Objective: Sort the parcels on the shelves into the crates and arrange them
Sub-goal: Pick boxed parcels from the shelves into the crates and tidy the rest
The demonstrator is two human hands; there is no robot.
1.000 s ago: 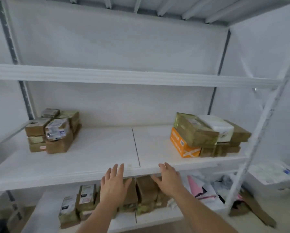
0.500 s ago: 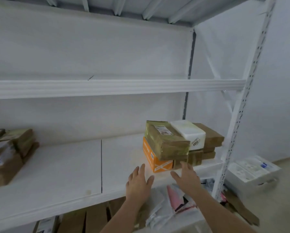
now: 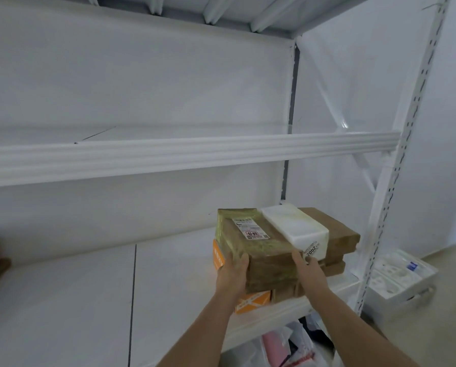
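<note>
Item: taped cardboard parcel (image 3: pixel 250 245), top of the right-hand stack, middle shelf (image 3: pixel 94 295).

Left hand (image 3: pixel 230 276) cups its near-left corner, right hand (image 3: pixel 310 274) lies along its right front edge, fingers of both curled against the sides; a two-sided hold, seemingly to lift it clear without toppling the white parcel (image 3: pixel 295 229) beside it. Orange box (image 3: pixel 250 300) and brown boxes (image 3: pixel 330 237) beneath. White steel racking, white walls; plastic-wrapped packets (image 3: pixel 282 345) on the shelf below; white crate (image 3: pixel 398 276) on the floor, right.

Two bare forearms, no sleeves in view, left hand (image 3: pixel 231 277) and right hand (image 3: pixel 309 274) ungloved — no rings or watch visible
</note>
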